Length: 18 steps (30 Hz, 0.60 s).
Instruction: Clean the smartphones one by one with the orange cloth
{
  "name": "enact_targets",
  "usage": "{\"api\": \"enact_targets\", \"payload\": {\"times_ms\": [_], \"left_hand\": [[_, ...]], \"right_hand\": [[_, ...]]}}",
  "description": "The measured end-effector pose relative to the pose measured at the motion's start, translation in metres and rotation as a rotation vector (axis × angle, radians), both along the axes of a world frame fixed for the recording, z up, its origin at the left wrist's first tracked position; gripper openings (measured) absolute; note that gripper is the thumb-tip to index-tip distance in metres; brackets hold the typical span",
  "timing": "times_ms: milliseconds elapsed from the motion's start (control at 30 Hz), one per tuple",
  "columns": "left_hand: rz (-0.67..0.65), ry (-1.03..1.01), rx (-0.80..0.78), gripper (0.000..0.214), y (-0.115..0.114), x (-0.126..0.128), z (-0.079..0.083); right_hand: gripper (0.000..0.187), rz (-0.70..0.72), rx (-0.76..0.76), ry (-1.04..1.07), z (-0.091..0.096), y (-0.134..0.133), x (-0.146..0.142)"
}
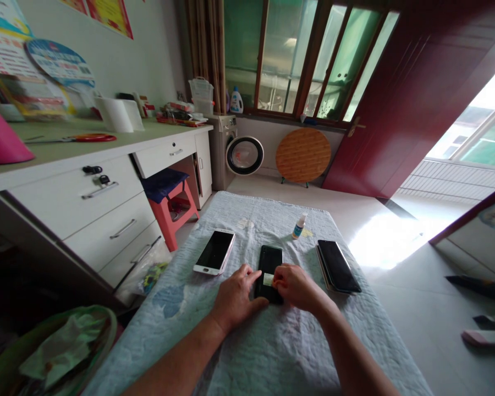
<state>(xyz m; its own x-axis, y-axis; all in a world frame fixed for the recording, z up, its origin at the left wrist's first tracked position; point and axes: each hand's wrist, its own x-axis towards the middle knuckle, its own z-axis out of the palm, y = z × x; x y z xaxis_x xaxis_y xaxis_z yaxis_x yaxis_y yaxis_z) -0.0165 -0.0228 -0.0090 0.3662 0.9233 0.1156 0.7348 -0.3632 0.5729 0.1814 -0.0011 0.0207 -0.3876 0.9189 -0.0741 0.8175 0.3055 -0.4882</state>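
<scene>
Pale blue quilted cloth [247, 341] over the tabletop, three phones in a row on it. Black phone [269, 270] in the middle, flat, screen up, long edge pointing away. Left hand [236, 297] palm down beside it, forearm coming in from the lower left, index finger stretched across onto the phone's left edge, thumb tucked against its near corner. Right hand [296, 285] on the other side, forearm slanting in from the lower right, wrist bent slightly inward, fingertips curled and pinched on a small pale wipe [268, 279] lying on the dark screen. Hands close together over the phone's near half, almost touching; the left spread flat, the right closed on the wipe.

White-framed phone [214, 251] to the left, well apart from the hands, angled slightly. Another dark phone [337, 265] to the right, just past the right hand, tilted outward. Small spray bottle [299, 226] with a blue label upright behind the row, between the middle and right phones. White drawers [107, 214] and a red stool [168, 206] off to the left, a washing machine [237, 151] under the window.
</scene>
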Motion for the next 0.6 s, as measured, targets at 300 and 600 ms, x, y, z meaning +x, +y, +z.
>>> {"api": "enact_targets", "payload": {"times_ms": [300, 600], "left_hand": [[-0.003, 0.016, 0.013, 0.06, 0.0, 0.0, -0.002], [-0.004, 0.002, 0.024, 0.057, 0.0, 0.0, -0.002]], "right_hand": [[0.022, 0.073, -0.195, 0.113, 0.003, -0.002, 0.001], [0.015, -0.164, 0.195, 0.015, -0.016, 0.015, -0.001]]}}
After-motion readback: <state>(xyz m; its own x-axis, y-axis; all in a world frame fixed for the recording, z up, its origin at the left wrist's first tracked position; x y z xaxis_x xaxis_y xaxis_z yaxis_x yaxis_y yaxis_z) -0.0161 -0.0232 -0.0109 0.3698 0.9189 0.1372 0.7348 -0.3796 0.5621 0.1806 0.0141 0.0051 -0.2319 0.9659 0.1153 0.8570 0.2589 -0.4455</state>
